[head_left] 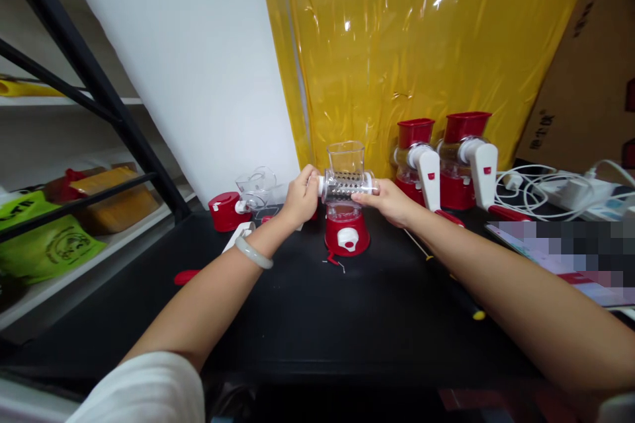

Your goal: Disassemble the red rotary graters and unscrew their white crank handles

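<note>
In the middle of the head view, a perforated metal grating drum [344, 188] with white ends lies level between my hands. My left hand [302, 195] is closed on the drum's white left end. Closed round its right end is my right hand [387, 201], with fingers along the drum's side. Directly behind or in the drum's line stands a rotary grater body with a clear hopper [346, 157] and a red base [347, 234] bearing a white knob. Whether the drum is inside the body or in front of it, I cannot tell.
Two assembled red and white rotary graters [427, 175] stand at the back right. A red base [228, 211] lies tipped on the left. A screwdriver [466, 301], white cables [530, 192] and a tablet [560, 264] are on the right. Black shelf bars [99, 92] rise at the left.
</note>
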### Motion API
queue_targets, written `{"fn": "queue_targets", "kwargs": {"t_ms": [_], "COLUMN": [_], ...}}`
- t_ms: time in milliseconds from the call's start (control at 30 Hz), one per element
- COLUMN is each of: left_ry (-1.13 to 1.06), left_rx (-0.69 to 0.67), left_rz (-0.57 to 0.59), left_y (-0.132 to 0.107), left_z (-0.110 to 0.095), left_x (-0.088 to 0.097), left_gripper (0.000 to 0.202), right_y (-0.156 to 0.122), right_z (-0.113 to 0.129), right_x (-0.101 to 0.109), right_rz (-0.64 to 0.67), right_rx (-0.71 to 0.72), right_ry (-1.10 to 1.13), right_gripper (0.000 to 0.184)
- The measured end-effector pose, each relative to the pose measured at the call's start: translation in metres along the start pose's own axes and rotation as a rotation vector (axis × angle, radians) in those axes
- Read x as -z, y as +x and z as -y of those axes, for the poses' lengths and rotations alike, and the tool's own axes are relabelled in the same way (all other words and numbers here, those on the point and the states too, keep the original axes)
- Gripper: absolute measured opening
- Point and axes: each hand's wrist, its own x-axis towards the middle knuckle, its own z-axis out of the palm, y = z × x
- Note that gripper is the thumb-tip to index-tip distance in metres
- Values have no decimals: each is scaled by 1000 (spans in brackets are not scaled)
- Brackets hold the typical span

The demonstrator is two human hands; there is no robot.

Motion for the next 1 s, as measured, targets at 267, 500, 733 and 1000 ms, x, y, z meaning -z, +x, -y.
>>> {"fn": "queue_targets", "kwargs": {"t_ms": [267, 500, 733, 1000], "left_ry": [-1, 4, 4, 2], "left_rx": [40, -5, 36, 27], "left_rz": [-89, 16, -60, -43], "left_y": [-3, 2, -3, -2], "left_z": [-6, 1, -2, -3], "left_x": [-5, 1, -4, -2], "left_gripper": [28, 29, 30, 30], "right_y": [1, 0, 1, 1], "right_z": [-1, -1, -2, -1], "right_x": [0, 1, 1, 0], "right_rz": [7, 3, -9, -4], "right_rx": [8, 9, -5, -11], "right_ry": [18, 29, 17, 37], "right_gripper": [42, 42, 43, 40]}}
